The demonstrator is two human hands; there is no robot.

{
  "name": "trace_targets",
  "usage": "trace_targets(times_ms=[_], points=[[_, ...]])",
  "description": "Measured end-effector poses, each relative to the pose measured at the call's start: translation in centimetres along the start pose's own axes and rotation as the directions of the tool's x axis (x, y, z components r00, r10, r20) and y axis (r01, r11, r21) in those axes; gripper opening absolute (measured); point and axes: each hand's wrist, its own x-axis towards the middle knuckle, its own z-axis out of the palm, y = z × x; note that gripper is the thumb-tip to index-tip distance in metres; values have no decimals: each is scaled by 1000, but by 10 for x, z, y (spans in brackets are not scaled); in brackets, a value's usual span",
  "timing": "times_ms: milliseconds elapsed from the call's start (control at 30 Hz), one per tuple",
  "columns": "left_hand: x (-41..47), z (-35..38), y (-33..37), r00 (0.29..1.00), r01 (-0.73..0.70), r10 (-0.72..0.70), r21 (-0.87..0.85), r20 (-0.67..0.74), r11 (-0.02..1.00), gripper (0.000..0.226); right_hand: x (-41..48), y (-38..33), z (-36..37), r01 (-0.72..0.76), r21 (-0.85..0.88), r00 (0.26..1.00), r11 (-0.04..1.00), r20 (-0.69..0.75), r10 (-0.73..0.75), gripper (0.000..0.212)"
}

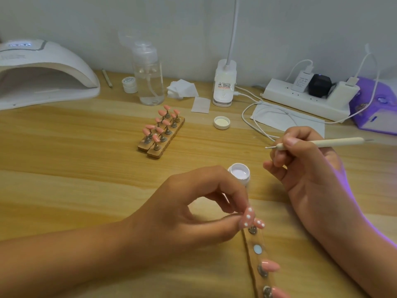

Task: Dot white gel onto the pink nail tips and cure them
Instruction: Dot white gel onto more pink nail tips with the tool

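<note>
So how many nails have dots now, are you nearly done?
No. Two have dots: the dotted nail pinched by the left hand and a second dotted nail on the near strip. The right hand holds the pen near the open gel jar. Two plain nails on that strip and the far rack have no dots. No nails show inside the lamp.

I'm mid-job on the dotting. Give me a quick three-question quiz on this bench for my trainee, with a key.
1. True or false: the gel pot stands open, with no lid on it.
2. Which hand holds the dotting tool? A: left. B: right.
3. Fill in: the left hand pinches a pink nail tip that already bears white ____.

Key: 1 true; 2 B, the right hand; 3 dots.
</note>
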Motion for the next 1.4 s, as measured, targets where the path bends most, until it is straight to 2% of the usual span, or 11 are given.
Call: trace_targets(times_ms=[67, 267, 400, 667, 900, 1000, 1100, 1167, 1300, 1400], points=[[0, 2, 2, 998, -62, 62, 143, 5, 988, 6, 1, 1, -1, -8, 6, 1000, 1000, -3, 8, 11], [-1, 9, -2, 996, -58, 30, 390, 78, 919, 9, 4, 1, -2, -27, 15, 999, 1000, -26, 28, 11], [1, 18, -5, 996, -86, 65, 450, 61, 889, 14, 2, 2, 0, -22, -2, 1000, 1000, -10, 22, 9], [1, 12, -14, 987, -151, 98, 525, 128, 838, 11, 3, 0, 0, -12, 1, 1000, 1000, -23, 12, 10], [-6, 12, -8, 944, -320, 196, 593, 266, 739, 11, 3, 4, -1, 119, -281, 987, 952, -67, -143, 8], [-7, 14, -5, 926, -358, 180, 622, 332, 697, 17, 2, 3, -3, 201, -443, 977, 874, 27, -210, 12], [-9, 16, -4, 926, -361, 173, 653, 335, 665, 17, 1, 0, -7, 374, -605, 926, 703, 203, -318, 14], [-10, 18, -3, 931, -355, 182, 676, 316, 645, 17, 0, 1, -8, 372, -632, 927, 679, 219, -304, 13], [-9, 19, -1, 939, -341, 199, 697, 279, 630, 19, 0, 3, -7, 330, -609, 944, 722, 203, -260, 10], [-8, 19, -2, 932, -364, 234, 736, 279, 571, 23, 0, 4, -7, 362, -634, 932, 683, 264, -249, 5]])
